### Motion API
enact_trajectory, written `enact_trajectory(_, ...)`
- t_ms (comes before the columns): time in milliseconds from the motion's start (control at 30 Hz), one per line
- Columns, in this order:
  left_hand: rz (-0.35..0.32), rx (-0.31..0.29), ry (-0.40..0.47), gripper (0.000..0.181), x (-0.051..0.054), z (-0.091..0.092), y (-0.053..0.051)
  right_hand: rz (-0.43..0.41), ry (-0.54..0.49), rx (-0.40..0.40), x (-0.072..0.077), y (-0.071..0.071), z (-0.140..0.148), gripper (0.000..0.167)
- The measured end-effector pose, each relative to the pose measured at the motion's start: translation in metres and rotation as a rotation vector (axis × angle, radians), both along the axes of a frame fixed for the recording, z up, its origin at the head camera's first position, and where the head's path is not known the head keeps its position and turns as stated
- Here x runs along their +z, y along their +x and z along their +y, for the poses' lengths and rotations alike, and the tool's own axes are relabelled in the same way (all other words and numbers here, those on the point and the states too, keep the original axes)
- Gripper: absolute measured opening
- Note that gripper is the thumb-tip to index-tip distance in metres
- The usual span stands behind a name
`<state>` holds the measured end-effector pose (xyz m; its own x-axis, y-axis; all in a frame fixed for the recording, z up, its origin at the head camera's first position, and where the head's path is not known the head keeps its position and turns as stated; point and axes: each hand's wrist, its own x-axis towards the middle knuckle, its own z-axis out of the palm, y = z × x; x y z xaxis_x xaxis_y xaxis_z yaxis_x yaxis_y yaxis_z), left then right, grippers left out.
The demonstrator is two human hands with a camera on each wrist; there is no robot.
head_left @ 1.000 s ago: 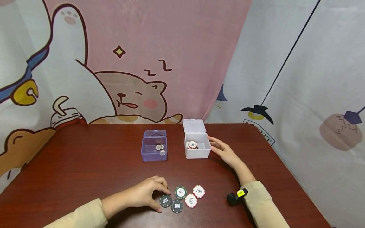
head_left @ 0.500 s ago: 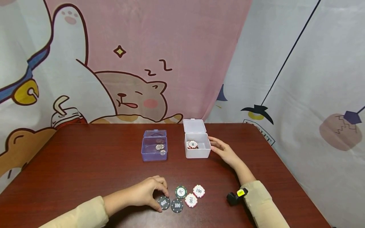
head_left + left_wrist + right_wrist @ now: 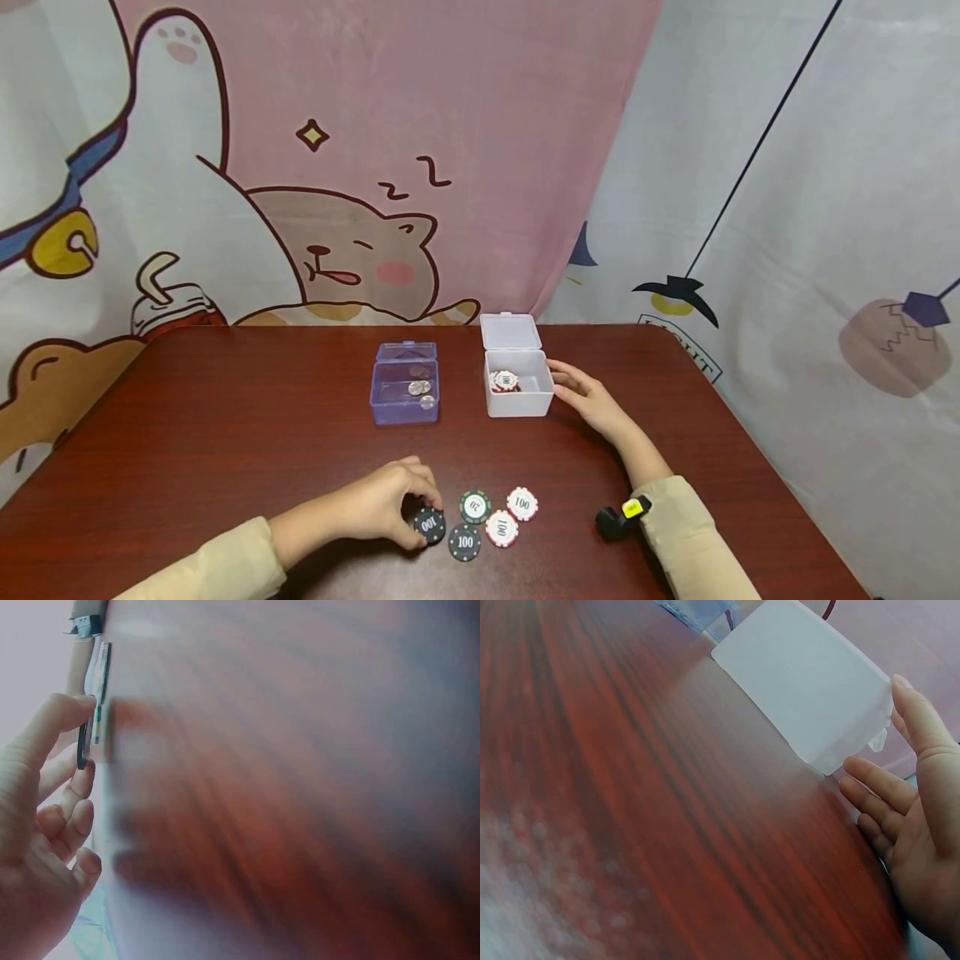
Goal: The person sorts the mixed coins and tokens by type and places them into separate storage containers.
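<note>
Between its thumb and fingertips my left hand [image 3: 386,504] pinches a black poker chip [image 3: 430,527] by its edges. In the left wrist view that chip [image 3: 82,746] is seen edge-on, a little off the tabletop. Close by on the table lie another black chip [image 3: 465,542], a green chip [image 3: 475,507] and two red-and-white chips [image 3: 502,528], [image 3: 522,503]. My right hand [image 3: 592,404] touches the right side of a white plastic box [image 3: 519,405] with relaxed fingers. The box's lid is up, and red-and-white chips [image 3: 506,381] sit inside at its left.
Left of the white box stands a translucent blue box [image 3: 405,413], lid up, with several silver coins [image 3: 418,387] in it. Both stand toward the back of the dark red wooden table [image 3: 262,417]. A printed cloth [image 3: 480,167] hangs behind the table.
The black chip has been drawn slightly left, away from the other chips, and the left thumb and fingers have closed on it. The right hand and both boxes have stayed put.
</note>
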<state>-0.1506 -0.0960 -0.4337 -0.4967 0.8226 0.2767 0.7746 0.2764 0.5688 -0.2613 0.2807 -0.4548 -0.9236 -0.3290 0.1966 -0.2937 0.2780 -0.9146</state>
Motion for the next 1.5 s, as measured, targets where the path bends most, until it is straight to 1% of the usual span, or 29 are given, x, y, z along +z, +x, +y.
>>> enact_trajectory(167,-0.008,0.042,0.032,0.033,0.005,0.004,-0.004,0.009,0.001,-0.001,0.001,0.0,0.0,0.048)
enact_trajectory(200,-0.015,0.056,0.034,0.034,0.006,0.005,-0.004,0.011,0.003,0.004,0.004,0.002,-0.001,0.048)
enact_trajectory(367,-0.026,0.111,0.06,0.035,0.009,0.011,-0.01,0.012,-0.004,0.005,0.004,0.002,-0.001,0.048)
enact_trajectory(400,-0.026,0.118,0.068,0.035,0.009,0.012,-0.011,0.015,-0.002,0.004,0.003,0.003,-0.001,0.047)
enact_trajectory(433,-0.022,0.122,0.079,0.035,0.009,0.013,-0.012,0.014,-0.003,0.002,-0.001,0.0,0.0,0.048)
enact_trajectory(633,0.003,0.144,0.122,0.035,0.013,0.021,-0.017,0.018,0.001,0.001,0.0,0.001,0.0,0.048)
enact_trajectory(700,0.002,0.155,0.142,0.035,0.014,0.023,-0.019,0.012,0.002,-0.003,0.0,0.001,0.0,0.048)
enact_trajectory(867,-0.019,0.202,0.186,0.035,0.015,0.028,-0.027,-0.004,-0.008,0.008,0.001,0.0,0.0,0.048)
enact_trajectory(1000,-0.009,0.244,0.205,0.034,0.015,0.032,-0.033,-0.005,-0.024,0.023,0.0,-0.001,0.0,0.048)
enact_trajectory(1100,0.002,0.27,0.218,0.034,0.016,0.035,-0.037,-0.004,-0.014,0.011,0.001,-0.001,0.0,0.048)
enact_trajectory(1233,-0.003,0.309,0.227,0.033,0.017,0.04,-0.042,-0.001,0.0,-0.004,0.001,0.001,-0.001,0.047)
enact_trajectory(1367,-0.01,0.345,0.237,0.033,0.018,0.046,-0.048,0.019,-0.007,0.005,0.0,0.001,-0.001,0.047)
enact_trajectory(1500,-0.007,0.373,0.276,0.034,0.019,0.051,-0.053,0.019,-0.008,0.004,-0.001,0.001,0.0,0.047)
